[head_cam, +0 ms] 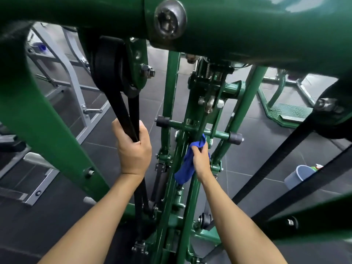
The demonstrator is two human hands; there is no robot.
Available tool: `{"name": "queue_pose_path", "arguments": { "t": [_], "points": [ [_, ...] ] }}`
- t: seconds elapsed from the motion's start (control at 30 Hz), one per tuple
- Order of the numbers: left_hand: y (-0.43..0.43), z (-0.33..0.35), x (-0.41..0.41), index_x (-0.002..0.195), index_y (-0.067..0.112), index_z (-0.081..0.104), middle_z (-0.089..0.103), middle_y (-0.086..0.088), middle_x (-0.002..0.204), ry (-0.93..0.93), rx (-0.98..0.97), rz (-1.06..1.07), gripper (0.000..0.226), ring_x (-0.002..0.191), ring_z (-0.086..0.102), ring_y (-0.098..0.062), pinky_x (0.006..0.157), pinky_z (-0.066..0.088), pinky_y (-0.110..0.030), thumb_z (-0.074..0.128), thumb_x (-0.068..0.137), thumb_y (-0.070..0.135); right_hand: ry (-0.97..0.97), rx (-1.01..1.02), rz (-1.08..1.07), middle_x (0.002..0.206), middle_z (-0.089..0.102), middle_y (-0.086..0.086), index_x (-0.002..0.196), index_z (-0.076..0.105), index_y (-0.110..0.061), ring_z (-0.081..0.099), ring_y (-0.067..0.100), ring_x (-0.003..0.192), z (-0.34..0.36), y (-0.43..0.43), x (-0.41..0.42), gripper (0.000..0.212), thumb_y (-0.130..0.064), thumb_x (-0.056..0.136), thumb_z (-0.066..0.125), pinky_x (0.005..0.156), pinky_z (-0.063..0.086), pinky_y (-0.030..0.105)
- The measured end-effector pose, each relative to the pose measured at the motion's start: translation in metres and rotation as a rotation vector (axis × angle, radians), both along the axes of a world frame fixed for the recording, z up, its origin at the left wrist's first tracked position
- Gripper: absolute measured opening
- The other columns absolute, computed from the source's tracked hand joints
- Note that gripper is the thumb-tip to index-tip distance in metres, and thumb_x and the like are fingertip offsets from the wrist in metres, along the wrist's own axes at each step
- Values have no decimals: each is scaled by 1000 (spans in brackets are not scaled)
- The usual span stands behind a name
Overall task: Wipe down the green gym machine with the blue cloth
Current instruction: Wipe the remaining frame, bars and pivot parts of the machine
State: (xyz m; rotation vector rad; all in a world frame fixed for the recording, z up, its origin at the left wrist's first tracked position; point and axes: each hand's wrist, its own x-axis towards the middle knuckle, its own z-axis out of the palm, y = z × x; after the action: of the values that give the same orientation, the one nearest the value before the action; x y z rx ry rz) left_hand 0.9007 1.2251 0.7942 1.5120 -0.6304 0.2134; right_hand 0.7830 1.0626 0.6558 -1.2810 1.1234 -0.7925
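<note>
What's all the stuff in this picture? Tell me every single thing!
green gym machine: one, green, all around, beams overhead, uprights in the middle
blue cloth: one, blue, against the middle upright
black belts: four strands, black, two left, two right
black pulleys: two, black, upper left and right edge
big bolt: one, silver, top middle
rubber stoppers: two, black, ends of the middle crossbar
grey rack: one, grey, left background
bucket: one, pale blue, floor at right
footplate: one, green, far right background
floor: one, dark grey tiles, underneath
left hand: one, grips the two left belts
right hand: one, holds the blue cloth on the upright
</note>
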Motion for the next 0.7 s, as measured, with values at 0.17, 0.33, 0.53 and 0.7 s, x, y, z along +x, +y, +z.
{"name": "queue_pose_path", "arguments": {
  "t": [0.17,0.33,0.53,0.7],
  "points": [
    [0,1,0,112,23,40,51,30,77,-5,15,4,19,60,52,-8,55,47,-23,56,105,16,91,-142,5,96,67,-3,109,57,-17,64,-1,83,14,-18,9,10,-26,104,57,82,54,23],
    [0,-5,3,119,9,44,53,28,76,25,16,-10,21,61,54,-11,58,51,-41,56,105,19,187,-207,26,105,64,-7,127,53,-19,59,3,88,4,-4,3,20,-19,111,41,69,41,14],
    [4,-3,4,120,7,44,51,18,71,13,21,-57,22,60,55,-8,55,49,-33,55,105,20,127,55,-112,94,63,2,103,66,-28,56,26,90,-18,-5,-2,24,-29,104,42,82,52,45],
    [9,0,5,118,32,38,54,4,71,64,84,-114,22,60,60,-16,54,51,-43,53,102,32,-313,295,-113,87,70,-2,107,62,-28,62,15,73,26,36,-4,25,-24,112,38,69,50,33]
  ]
}}
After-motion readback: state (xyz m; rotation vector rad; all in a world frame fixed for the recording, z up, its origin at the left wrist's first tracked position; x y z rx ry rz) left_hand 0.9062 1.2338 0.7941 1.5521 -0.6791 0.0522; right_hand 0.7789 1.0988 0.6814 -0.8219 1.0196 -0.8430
